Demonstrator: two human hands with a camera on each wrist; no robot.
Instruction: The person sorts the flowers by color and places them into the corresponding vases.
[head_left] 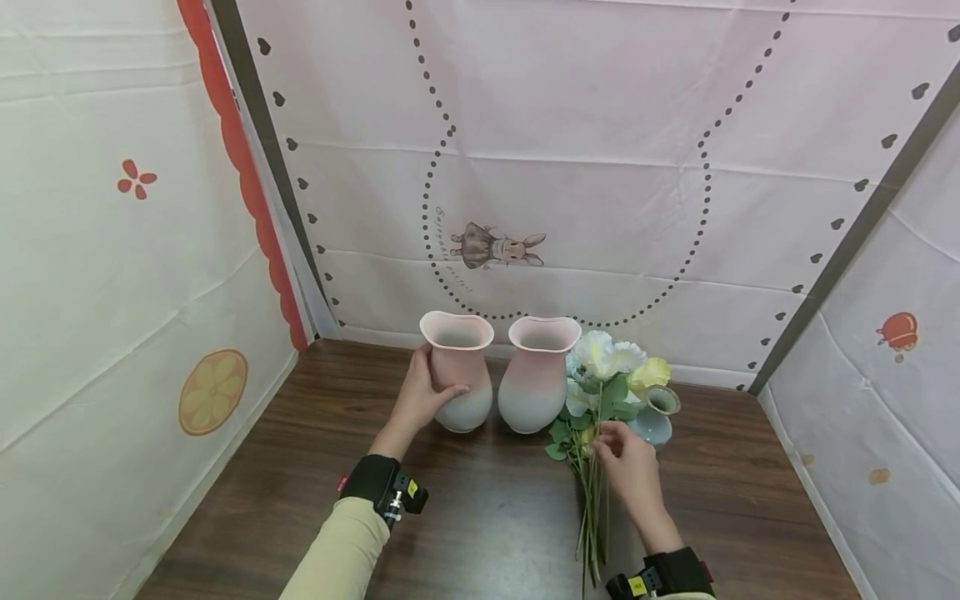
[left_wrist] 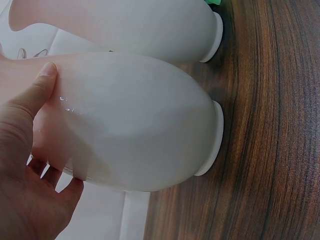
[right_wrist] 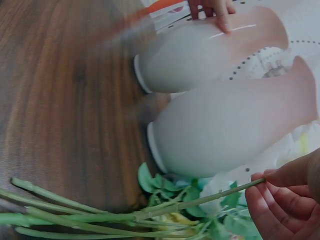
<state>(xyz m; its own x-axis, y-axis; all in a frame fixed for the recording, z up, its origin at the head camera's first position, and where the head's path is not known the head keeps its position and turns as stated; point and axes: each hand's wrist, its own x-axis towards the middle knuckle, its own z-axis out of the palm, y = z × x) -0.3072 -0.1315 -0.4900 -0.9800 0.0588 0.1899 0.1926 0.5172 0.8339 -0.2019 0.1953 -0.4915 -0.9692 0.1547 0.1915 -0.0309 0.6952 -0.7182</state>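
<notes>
My left hand [head_left: 422,393] grips the left pink-and-white vase [head_left: 467,404] round its narrow upper part, thumb across the front. The left wrist view shows that vase [left_wrist: 135,120] upright with its white foot at the table. A matching vase [head_left: 531,392] stands just to its right. With thumb and fingertips, my right hand [head_left: 632,467] pinches a green flower stem [right_wrist: 220,194]. Around that stem lies a bunch of artificial flowers, with white blooms [head_left: 600,357], a yellow bloom [head_left: 651,373] and green leaves; their stems [head_left: 592,533] point toward me.
A small blue vase [head_left: 651,427] with a brownish rim stands right of the flowers, partly behind them. The dark wooden table [head_left: 465,533] meets a printed cloth wall [head_left: 585,208] close behind the vases. More cloth walls rise at left and right.
</notes>
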